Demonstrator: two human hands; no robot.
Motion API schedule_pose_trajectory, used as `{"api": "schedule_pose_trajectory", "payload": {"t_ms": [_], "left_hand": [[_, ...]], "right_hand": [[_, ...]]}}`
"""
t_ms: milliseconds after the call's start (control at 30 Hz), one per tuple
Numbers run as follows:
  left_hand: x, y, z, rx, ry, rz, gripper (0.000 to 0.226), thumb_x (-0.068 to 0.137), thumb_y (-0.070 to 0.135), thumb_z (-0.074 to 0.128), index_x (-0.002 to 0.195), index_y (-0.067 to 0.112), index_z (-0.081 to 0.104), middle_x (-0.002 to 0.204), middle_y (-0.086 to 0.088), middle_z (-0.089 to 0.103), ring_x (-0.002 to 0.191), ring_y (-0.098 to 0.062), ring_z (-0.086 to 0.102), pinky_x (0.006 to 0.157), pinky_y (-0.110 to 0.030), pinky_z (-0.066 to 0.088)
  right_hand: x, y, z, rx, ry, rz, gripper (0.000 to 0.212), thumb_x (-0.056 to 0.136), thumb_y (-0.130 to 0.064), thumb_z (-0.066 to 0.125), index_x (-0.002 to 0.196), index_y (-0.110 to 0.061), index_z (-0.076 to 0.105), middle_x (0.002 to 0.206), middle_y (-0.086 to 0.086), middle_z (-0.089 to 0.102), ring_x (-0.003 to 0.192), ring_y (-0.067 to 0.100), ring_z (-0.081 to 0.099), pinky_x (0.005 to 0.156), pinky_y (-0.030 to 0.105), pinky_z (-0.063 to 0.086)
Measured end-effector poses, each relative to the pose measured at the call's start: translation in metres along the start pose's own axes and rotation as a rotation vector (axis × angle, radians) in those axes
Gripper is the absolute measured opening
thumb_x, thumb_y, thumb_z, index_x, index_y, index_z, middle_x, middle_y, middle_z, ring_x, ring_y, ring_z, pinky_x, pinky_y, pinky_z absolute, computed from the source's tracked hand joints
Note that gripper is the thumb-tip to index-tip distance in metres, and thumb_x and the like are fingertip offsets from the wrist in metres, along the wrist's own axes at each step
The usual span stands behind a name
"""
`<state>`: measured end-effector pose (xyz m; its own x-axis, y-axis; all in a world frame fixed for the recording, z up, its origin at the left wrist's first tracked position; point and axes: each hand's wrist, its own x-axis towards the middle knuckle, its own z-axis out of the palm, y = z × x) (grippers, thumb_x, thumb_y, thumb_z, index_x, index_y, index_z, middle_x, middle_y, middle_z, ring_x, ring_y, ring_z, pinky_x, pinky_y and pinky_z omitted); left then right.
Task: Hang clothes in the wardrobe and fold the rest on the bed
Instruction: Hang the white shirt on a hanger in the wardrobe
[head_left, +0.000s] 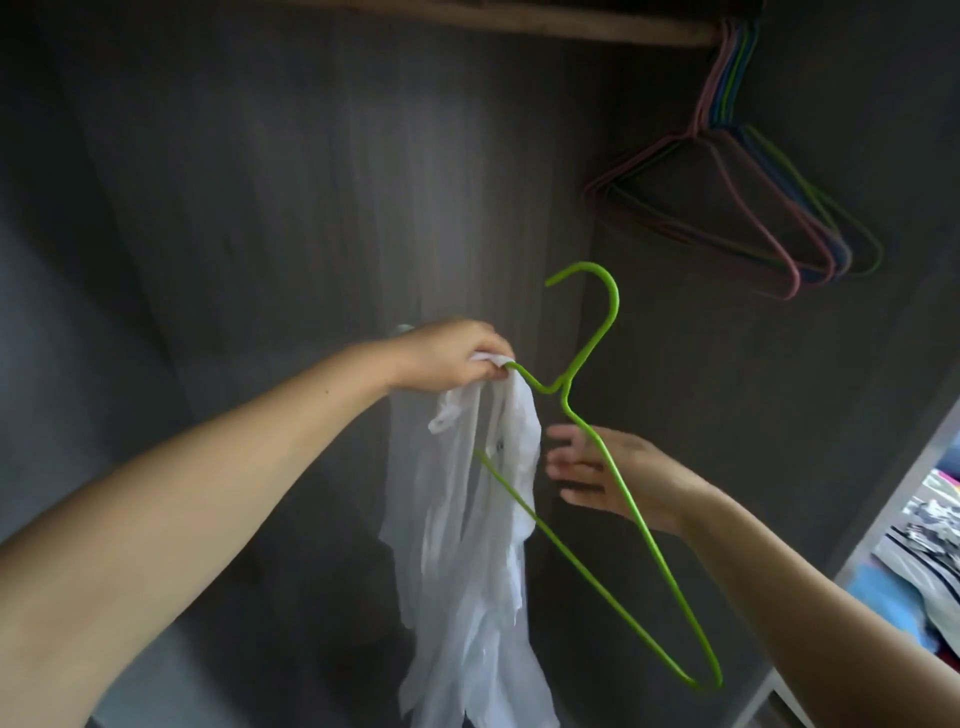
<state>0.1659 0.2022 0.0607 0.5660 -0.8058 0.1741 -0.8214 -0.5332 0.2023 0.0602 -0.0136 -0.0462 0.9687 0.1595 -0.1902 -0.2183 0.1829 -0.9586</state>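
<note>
My left hand (451, 357) grips the top of a thin white garment (467, 561) together with one shoulder end of a green wire hanger (602, 332). The garment hangs down limp inside the dark wardrobe. The hanger is tilted, its hook pointing up and its far corner low at the right. My right hand (608, 475) is behind the hanger's other arm, fingers spread toward the cloth and holding nothing.
A wooden rail (519, 23) runs across the top of the wardrobe. Several empty pink, blue and green hangers (769, 208) hang from it at the upper right. A heap of patterned clothes (930, 545) lies past the wardrobe's right edge.
</note>
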Motion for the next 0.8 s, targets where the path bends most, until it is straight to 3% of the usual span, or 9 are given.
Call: {"api": "schedule_pose_trajectory", "payload": {"t_ms": [133,200,333,433,500,600,667,733,800], "left_hand": [[0.001,0.008,-0.002,-0.043,0.077,0.035,0.018,0.096,0.021,0.055,0.108,0.019,0.069,0.098,0.0,0.059,0.094,-0.012,0.055,0.078,-0.02,0.034],[0.0,0.014,0.0,-0.069,0.094,0.056,0.018,0.096,0.019,0.055,0.107,0.018,0.069,0.096,0.002,0.056,0.091,-0.01,0.054,0.077,-0.018,0.033],[-0.009,0.012,0.0,-0.127,0.067,0.091,0.018,0.095,0.014,0.057,0.106,0.011,0.071,0.09,0.001,0.054,0.078,-0.006,0.051,0.075,-0.016,0.036],[-0.017,0.005,-0.001,-0.159,0.065,0.064,0.017,0.095,0.014,0.057,0.105,0.012,0.071,0.093,0.0,0.059,0.086,-0.012,0.057,0.082,-0.021,0.041],[-0.019,0.005,0.0,-0.174,0.056,0.056,0.018,0.095,0.013,0.057,0.106,0.012,0.071,0.099,-0.003,0.063,0.095,-0.015,0.059,0.088,-0.027,0.041],[-0.019,0.007,0.005,-0.218,0.068,0.068,0.019,0.094,0.007,0.057,0.107,0.009,0.07,0.102,-0.004,0.064,0.099,-0.013,0.059,0.09,-0.024,0.041],[-0.019,0.002,0.006,-0.243,0.098,0.057,0.02,0.093,0.005,0.057,0.109,0.008,0.069,0.102,0.001,0.064,0.098,-0.007,0.058,0.09,-0.017,0.04],[-0.02,-0.008,0.007,-0.21,0.123,0.043,0.021,0.093,0.006,0.058,0.111,0.008,0.069,0.103,0.004,0.064,0.096,-0.003,0.056,0.086,-0.011,0.038],[-0.024,-0.023,0.009,-0.12,0.133,0.017,0.02,0.093,0.008,0.058,0.11,0.006,0.069,0.104,0.001,0.066,0.096,-0.009,0.058,0.085,-0.017,0.039]], "right_hand": [[0.013,0.027,0.026,-0.662,0.09,-0.093,0.01,0.092,-0.035,0.061,0.094,-0.025,0.06,0.075,-0.012,0.059,0.066,0.001,0.055,0.062,0.016,0.046],[0.024,0.036,0.041,-0.952,0.209,-0.206,0.024,0.09,-0.041,0.058,0.073,-0.025,0.051,0.065,-0.015,0.052,0.056,0.0,0.047,0.055,0.016,0.037],[0.035,0.038,0.04,-0.914,0.324,-0.175,0.033,0.089,-0.036,0.05,0.061,-0.019,0.045,0.061,-0.005,0.049,0.057,0.012,0.046,0.057,0.03,0.044],[0.034,0.033,0.036,-0.711,0.184,-0.094,0.045,0.084,-0.06,0.051,0.071,-0.018,0.056,0.066,0.0,0.053,0.066,0.018,0.055,0.068,0.038,0.051],[0.038,0.032,0.037,-0.706,0.239,-0.103,0.054,0.088,-0.059,0.048,0.083,-0.008,0.064,0.08,0.013,0.068,0.078,0.03,0.066,0.078,0.041,0.054],[0.047,0.03,0.032,-0.911,0.423,-0.189,0.041,0.094,-0.037,0.048,0.061,-0.014,0.055,0.06,0.0,0.059,0.067,0.026,0.057,0.055,0.023,0.044],[0.047,0.03,0.018,-1.044,0.498,-0.173,0.035,0.091,-0.025,0.05,0.056,-0.019,0.046,0.058,-0.004,0.051,0.064,0.022,0.055,0.05,0.026,0.038],[0.045,0.03,-0.008,-1.097,0.545,-0.088,0.021,0.089,-0.02,0.053,0.068,-0.019,0.058,0.073,0.006,0.064,0.079,0.028,0.065,0.06,0.026,0.041],[0.037,0.027,-0.039,-1.15,0.62,-0.017,0.017,0.09,-0.018,0.054,0.093,-0.013,0.07,0.098,0.016,0.07,0.1,0.032,0.065,0.072,0.029,0.044]]}}
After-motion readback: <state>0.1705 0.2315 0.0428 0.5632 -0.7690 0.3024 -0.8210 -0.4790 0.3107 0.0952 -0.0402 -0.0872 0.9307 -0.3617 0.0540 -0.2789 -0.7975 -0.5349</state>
